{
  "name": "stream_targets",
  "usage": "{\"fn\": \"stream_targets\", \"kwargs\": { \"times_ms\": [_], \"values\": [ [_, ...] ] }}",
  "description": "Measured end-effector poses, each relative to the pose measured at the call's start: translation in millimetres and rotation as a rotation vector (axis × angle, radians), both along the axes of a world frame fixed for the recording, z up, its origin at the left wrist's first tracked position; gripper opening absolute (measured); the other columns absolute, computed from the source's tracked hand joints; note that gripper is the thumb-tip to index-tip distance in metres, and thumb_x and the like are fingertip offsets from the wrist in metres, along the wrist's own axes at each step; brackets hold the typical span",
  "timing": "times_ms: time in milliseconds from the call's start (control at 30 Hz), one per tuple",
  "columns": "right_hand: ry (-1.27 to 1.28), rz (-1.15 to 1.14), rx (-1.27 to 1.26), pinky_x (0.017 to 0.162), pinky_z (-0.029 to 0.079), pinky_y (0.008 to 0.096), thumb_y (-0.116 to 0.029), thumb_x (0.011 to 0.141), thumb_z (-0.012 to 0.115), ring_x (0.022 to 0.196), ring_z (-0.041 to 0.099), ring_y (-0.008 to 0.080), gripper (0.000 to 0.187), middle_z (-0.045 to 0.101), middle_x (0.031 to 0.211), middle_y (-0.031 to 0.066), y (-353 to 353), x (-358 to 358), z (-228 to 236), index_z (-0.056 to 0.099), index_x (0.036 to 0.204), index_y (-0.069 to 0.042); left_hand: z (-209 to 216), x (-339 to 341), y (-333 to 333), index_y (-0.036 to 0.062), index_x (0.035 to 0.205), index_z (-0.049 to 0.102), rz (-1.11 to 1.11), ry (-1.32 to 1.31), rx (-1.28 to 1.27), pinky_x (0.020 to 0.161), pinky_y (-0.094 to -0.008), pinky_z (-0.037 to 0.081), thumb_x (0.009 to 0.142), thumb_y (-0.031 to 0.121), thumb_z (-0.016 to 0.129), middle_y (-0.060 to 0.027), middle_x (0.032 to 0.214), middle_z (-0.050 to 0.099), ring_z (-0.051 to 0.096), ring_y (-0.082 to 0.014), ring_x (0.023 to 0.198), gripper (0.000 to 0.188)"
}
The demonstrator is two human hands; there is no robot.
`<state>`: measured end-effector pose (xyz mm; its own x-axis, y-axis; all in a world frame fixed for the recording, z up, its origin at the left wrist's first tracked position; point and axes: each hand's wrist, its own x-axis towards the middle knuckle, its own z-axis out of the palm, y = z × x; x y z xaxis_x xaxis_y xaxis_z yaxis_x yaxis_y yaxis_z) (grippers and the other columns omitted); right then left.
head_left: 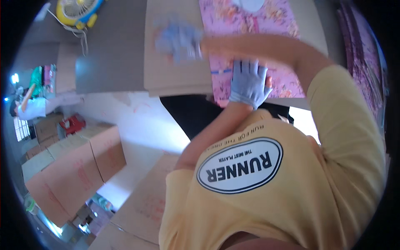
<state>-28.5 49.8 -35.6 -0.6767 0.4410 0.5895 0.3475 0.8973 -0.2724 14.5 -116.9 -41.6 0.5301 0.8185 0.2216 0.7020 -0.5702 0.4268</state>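
My left hand (250,83), in a pale grey-blue glove, lies with its fingers stretched out on a pink floral-printed sheet (287,25). The thumb shows bare beside the glove. My right arm crosses over to the left above it, hiding part of the sheet and the left fingertips. At its end my right hand (179,39), gloved alike, is smeared by motion over a brown cardboard sheet (177,77); whether it holds anything does not show. A white oval (250,4) is on the sheet's far part, and a narrow blue strip (221,71) lies by my left hand.
A yellow and blue fan (77,10) with a cord stands at the far left of the grey tabletop (112,62). At the right edge is a stack of pink floral pieces (362,54). Large cardboard boxes (75,166) fill the lower left. Another person (35,106) is at the far left.
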Motion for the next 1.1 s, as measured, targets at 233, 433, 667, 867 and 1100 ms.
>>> {"fn": "stream_targets", "kwargs": {
  "times_ms": [233, 433, 667, 867, 1100],
  "values": [
    [0.002, 0.616, -0.704, 0.086, 0.048, 0.0429, -0.032, 0.086, 0.062, 0.101, 0.060, 0.0333, 0.038, 0.061, 0.113, 0.0151, -188.4, 31.5, 38.6, 0.060, 0.118, -0.011, -19.6, -18.4, -26.7, 0.0132, 0.142, 0.037, -0.072, 0.284, 0.246, 0.099, -0.0631, 0.029, 0.083, 0.051, 0.057, -0.0233, 0.151, 0.025, 0.025, -0.0407, 0.138, 0.073],
    [0.149, -0.294, -1.844, 0.065, 0.051, 0.0271, -0.046, 0.090, 0.060, 0.069, 0.063, 0.0132, 0.044, 0.067, 0.076, 0.0061, -262.0, 199.0, 44.6, 0.070, 0.086, -0.004, 14.7, -15.5, -31.4, 0.0162, 0.144, 0.035, -0.214, 0.445, 0.080, 0.102, -0.0608, 0.028, 0.077, 0.053, 0.064, -0.0223, 0.150, 0.026, 0.029, -0.0387, 0.137, 0.082],
    [0.913, -0.355, -1.839, 0.078, 0.052, 0.0336, -0.036, 0.090, 0.062, 0.082, 0.063, 0.0177, 0.038, 0.066, 0.098, 0.0066, -280.2, 205.2, 41.8, 0.063, 0.112, -0.005, 44.6, -28.7, -32.2, 0.0089, 0.130, 0.052, -0.386, 0.187, 0.084, 0.101, -0.0480, 0.038, 0.075, 0.030, 0.068, -0.0221, 0.135, 0.048, 0.048, -0.0402, 0.122, 0.062],
    [0.399, -0.588, -0.315, 0.067, 0.055, 0.0319, -0.014, 0.094, 0.056, 0.079, 0.067, 0.0215, 0.020, 0.068, 0.091, 0.0121, -285.6, 240.9, 73.8, 0.061, 0.108, 0.000, 89.3, 3.5, -34.2, 0.0121, 0.130, 0.054, -0.533, -0.143, 0.318, 0.101, -0.0483, 0.039, 0.083, 0.026, 0.064, -0.0211, 0.136, 0.048, 0.048, -0.0403, 0.123, 0.050],
    [1.106, -0.951, -0.382, 0.055, 0.048, 0.0282, -0.017, 0.094, 0.053, 0.059, 0.062, 0.0167, 0.016, 0.063, 0.074, 0.0082, -292.5, 388.9, 154.1, 0.059, 0.097, -0.002, 79.5, 15.3, -41.3, 0.0167, 0.129, 0.054, -0.549, -0.257, 0.283, 0.102, -0.0561, 0.034, 0.085, 0.025, 0.061, -0.0201, 0.140, 0.044, 0.043, -0.0420, 0.127, 0.046]
  ]
}}
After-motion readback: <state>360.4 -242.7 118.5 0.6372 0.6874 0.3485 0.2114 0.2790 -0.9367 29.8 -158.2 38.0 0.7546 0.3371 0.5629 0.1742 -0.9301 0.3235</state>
